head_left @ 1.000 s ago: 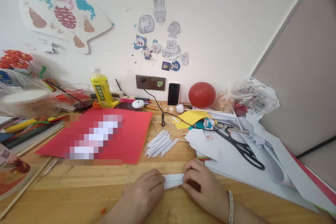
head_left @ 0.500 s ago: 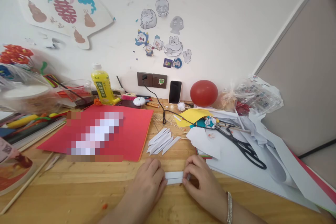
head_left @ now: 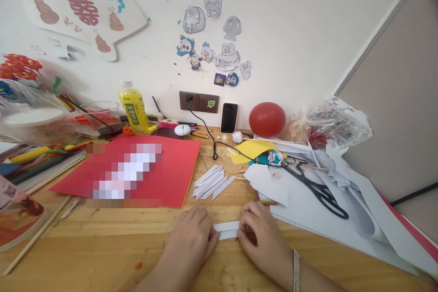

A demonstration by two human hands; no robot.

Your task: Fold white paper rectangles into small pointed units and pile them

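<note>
A narrow white paper strip (head_left: 226, 230) with a lengthwise fold line lies low over the wooden table, between my two hands. Its left end is pinched by my left hand (head_left: 193, 237), whose fingers are curled with the thumb at the paper. At the other end, my right hand (head_left: 262, 232) grips the strip between thumb and fingertips; a bracelet circles that wrist. Both ends of the strip are hidden by my fingers. Just beyond my hands lies a small pile of folded white paper strips (head_left: 211, 181), several of them with slanted ends.
Left of the pile lies a red sheet (head_left: 178, 159), partly pixelated. At right, scissors with black handles (head_left: 318, 191) rest on white paper sheets (head_left: 294, 221). Toward the wall stand a yellow bottle (head_left: 134, 108), a phone (head_left: 229, 117) and a red balloon (head_left: 267, 119). A black cable (head_left: 205, 124) crosses the table.
The strip's right end sits slightly higher, so it tilts a little more. Both hands keep their hold on it. The whole view has shifted slightly.
</note>
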